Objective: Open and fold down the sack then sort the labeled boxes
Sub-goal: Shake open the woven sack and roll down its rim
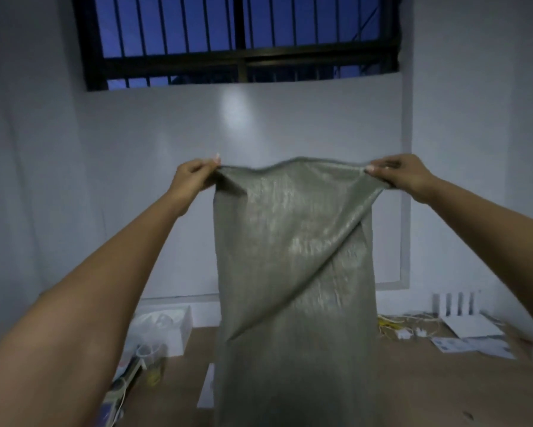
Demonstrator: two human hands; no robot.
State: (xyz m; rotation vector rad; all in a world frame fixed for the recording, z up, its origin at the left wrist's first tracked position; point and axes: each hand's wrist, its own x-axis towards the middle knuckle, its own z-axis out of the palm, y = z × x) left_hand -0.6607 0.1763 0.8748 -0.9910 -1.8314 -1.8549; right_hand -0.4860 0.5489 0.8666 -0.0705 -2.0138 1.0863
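The sack is held upright above the table, in front of the white wall and below the barred window. Its top left corner is pinched by the left hand; its top right corner is pinched by the right hand. Both sets of fingers are curled onto the fabric. The mouth is stretched between the two corners and is barely parted.

No labeled boxes can be identified; the items to the left and right of the sack are blurred.

Risks, as judged from this position:
- A corner may be lost, since only a small fold of slick woven fabric is pinched.
- The mouth may stay closed if the corners are pulled apart, because the two layers are drawn flat together.
- Loose items beside the sack may be swept by its hanging lower part.
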